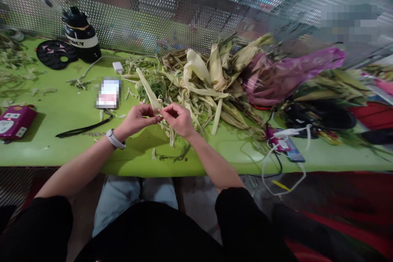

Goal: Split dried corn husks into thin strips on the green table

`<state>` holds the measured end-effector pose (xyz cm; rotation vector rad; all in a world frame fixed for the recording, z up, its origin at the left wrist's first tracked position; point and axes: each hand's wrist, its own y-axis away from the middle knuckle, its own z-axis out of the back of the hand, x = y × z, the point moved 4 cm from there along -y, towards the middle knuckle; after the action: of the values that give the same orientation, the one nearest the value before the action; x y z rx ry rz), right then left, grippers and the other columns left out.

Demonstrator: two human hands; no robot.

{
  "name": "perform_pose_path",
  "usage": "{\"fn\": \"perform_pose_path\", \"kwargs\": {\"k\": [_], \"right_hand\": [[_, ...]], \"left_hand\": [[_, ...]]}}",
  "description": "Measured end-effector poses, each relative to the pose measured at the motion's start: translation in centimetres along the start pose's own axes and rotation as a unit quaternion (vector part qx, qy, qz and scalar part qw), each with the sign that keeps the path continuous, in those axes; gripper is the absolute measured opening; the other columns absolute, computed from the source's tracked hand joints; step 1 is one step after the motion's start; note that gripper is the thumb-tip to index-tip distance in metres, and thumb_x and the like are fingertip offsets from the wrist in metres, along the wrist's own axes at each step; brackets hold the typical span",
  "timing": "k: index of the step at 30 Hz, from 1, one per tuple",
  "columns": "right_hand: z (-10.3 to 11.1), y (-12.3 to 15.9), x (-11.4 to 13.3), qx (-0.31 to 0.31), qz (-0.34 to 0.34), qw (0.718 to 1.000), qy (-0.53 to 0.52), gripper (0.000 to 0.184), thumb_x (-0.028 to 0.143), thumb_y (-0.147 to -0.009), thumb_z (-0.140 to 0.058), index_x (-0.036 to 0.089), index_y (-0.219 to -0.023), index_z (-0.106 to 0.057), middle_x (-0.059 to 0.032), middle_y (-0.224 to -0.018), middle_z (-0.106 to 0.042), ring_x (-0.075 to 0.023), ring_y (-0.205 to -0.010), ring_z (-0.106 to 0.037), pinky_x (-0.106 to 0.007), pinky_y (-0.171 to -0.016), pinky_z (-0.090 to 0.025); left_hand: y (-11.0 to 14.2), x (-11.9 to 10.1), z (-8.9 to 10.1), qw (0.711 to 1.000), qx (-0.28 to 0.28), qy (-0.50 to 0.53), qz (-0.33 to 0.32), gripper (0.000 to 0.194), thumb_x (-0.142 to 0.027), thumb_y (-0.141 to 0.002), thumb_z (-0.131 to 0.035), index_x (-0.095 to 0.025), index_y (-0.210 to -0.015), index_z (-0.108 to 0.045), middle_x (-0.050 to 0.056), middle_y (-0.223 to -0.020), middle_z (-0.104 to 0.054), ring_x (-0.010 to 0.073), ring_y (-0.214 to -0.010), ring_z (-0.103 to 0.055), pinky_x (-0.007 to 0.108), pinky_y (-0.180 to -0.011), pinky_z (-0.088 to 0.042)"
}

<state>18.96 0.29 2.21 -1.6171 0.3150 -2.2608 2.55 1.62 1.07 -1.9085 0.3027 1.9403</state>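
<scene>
Between my two hands is a long pale strip of corn husk, its free end pointing up and away to the left. My left hand, with a white band at the wrist, pinches the strip near its lower end. Close against it, my right hand also pinches that end with thumb and forefinger. The fingertips of both hands nearly meet and cover the gripped part. Just beyond lies a pile of corn husks, some whole and some torn into strips. A tuft of thin green strands sits behind the held strip.
A perforated metal panel borders the green table. A black bottle, a phone and a magenta device are leftward. On the right lie a pink plastic bag and a cabled phone; white cable hangs over the front edge.
</scene>
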Motion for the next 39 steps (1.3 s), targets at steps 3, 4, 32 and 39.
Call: {"fn": "perform_pose_path", "kwargs": {"k": [3, 4, 32, 39], "right_hand": [[0.1, 0.0, 0.3, -0.003, 0.004, 1.000, 0.003, 0.034, 0.051, -0.082, -0.069, 0.019, -0.076, -0.063, -0.0002, -0.068, -0.063, -0.0110, -0.058, -0.054, -0.026, -0.055, -0.043], [0.1, 0.0, 0.3, -0.002, 0.003, 1.000, 0.003, 0.034, 0.051, -0.082, -0.069, 0.019, -0.076, -0.063, -0.0003, -0.068, -0.063, -0.0110, -0.058, -0.054, -0.026, -0.056, -0.044], [-0.2, -0.3, -1.1, 0.132, -0.100, 0.981, -0.102, 0.044, 0.058, -0.081, -0.067, 0.020, -0.072, -0.045, 0.0088, -0.053, -0.040, -0.0060, -0.045, -0.037, -0.022, -0.044, -0.026], [-0.3, -0.1, -0.8, 0.177, -0.099, 0.973, -0.110, 0.042, 0.052, -0.078, -0.072, 0.019, -0.071, -0.047, 0.0075, -0.058, -0.040, -0.0056, -0.051, -0.034, -0.021, -0.047, -0.024]], "left_hand": [[0.1, -0.1, 0.0, 1.000, 0.012, 0.020, 0.006, 0.026, -0.035, -0.077, -0.078, -0.010, -0.087, -0.073, 0.009, -0.080, -0.073, 0.0142, -0.074, -0.069, 0.027, -0.073, -0.058], [0.1, -0.2, -0.1, 0.999, 0.015, 0.030, 0.010, 0.026, -0.034, -0.078, -0.077, -0.010, -0.087, -0.073, 0.009, -0.081, -0.073, 0.0143, -0.075, -0.070, 0.027, -0.074, -0.058], [-0.1, -0.6, -0.6, 0.997, 0.071, 0.039, -0.010, 0.028, -0.038, -0.086, -0.070, -0.011, -0.085, -0.065, 0.003, -0.073, -0.067, 0.0131, -0.066, -0.069, 0.026, -0.065, -0.061], [0.1, -1.1, -0.8, 0.993, 0.110, -0.002, -0.031, 0.027, -0.038, -0.087, -0.069, -0.012, -0.081, -0.064, 0.004, -0.074, -0.067, 0.0124, -0.066, -0.070, 0.024, -0.065, -0.059]]}}
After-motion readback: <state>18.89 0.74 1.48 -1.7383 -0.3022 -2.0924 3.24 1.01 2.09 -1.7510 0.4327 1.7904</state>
